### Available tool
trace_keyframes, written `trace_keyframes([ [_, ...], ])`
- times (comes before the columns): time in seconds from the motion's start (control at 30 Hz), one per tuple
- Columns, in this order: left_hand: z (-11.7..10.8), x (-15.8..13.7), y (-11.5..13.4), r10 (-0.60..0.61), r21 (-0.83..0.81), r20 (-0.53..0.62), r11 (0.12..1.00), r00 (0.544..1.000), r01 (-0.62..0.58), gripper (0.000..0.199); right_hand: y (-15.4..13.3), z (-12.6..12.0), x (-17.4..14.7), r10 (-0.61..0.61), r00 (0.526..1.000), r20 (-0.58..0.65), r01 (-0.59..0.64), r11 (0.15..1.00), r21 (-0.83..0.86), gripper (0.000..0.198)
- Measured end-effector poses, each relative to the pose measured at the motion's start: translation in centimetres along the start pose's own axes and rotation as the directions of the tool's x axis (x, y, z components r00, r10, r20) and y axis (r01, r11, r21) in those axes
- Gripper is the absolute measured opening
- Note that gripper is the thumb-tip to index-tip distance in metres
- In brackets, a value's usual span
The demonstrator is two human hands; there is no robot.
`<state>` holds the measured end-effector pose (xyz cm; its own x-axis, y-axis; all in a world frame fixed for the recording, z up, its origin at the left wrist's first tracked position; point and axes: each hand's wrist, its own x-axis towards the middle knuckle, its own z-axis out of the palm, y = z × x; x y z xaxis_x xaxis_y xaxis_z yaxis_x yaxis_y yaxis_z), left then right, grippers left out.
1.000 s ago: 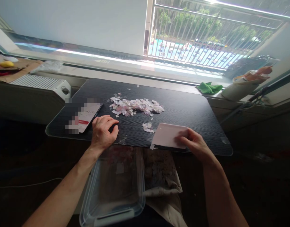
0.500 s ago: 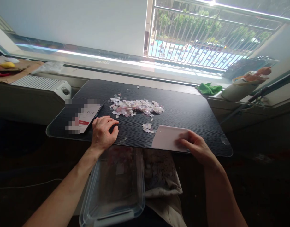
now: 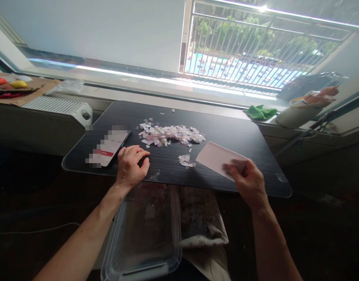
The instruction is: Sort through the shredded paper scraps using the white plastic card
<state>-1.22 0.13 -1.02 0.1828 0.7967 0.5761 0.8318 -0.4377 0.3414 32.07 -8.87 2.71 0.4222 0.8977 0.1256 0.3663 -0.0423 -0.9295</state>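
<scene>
My right hand (image 3: 252, 183) grips a thin, pale plastic scraper (image 3: 217, 154), a flat piece with a small hole near one corner. Its free end tilts up just right of a small cluster of paper scraps (image 3: 185, 160). Farther back lies a long heap of white and pinkish paper scraps (image 3: 173, 134). My left hand (image 3: 133, 164) rests at the near edge of the black table (image 3: 229, 128), fingers loosely curled and thumb apart, with nothing seen in it. Beside it on the left lies a phone (image 3: 109, 153), partly blurred out.
Below the near table edge sits a clear plastic bin (image 3: 144, 238) with some scraps inside. A cloth (image 3: 204, 218) bearing scraps lies right of it. On the sill are a green cloth (image 3: 260, 112) and a pale container (image 3: 298, 113). A white radiator (image 3: 60, 107) stands left.
My right hand has turned the scraper, raising its free end and moving it slightly away from me. My left hand has stayed in place. The whole view has shifted slightly.
</scene>
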Motion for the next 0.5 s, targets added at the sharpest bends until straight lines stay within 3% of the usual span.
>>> trace_keyframes([
  [0.07, 0.0, 0.0, 0.0, -0.009, -0.004, -0.001, 1.000, 1.000, 0.009, 0.018, 0.4, -0.1, 0.2, -0.010, 1.000, 0.001, 0.010, 1.000, -0.009, 0.034],
  [0.27, -0.1, 0.0, 0.1, -0.022, -0.024, 0.010, 0.999, 1.000, 0.023, 0.017, 0.2, -0.7, -1.0, 0.042, 0.987, 0.156, -0.042, 0.999, -0.004, 0.034],
  [0.5, 0.0, 0.0, 0.0, -0.032, -0.027, 0.013, 0.999, 0.999, 0.032, 0.016, -0.5, 0.3, -0.8, -0.018, 0.999, 0.042, 0.018, 1.000, -0.006, 0.033],
])
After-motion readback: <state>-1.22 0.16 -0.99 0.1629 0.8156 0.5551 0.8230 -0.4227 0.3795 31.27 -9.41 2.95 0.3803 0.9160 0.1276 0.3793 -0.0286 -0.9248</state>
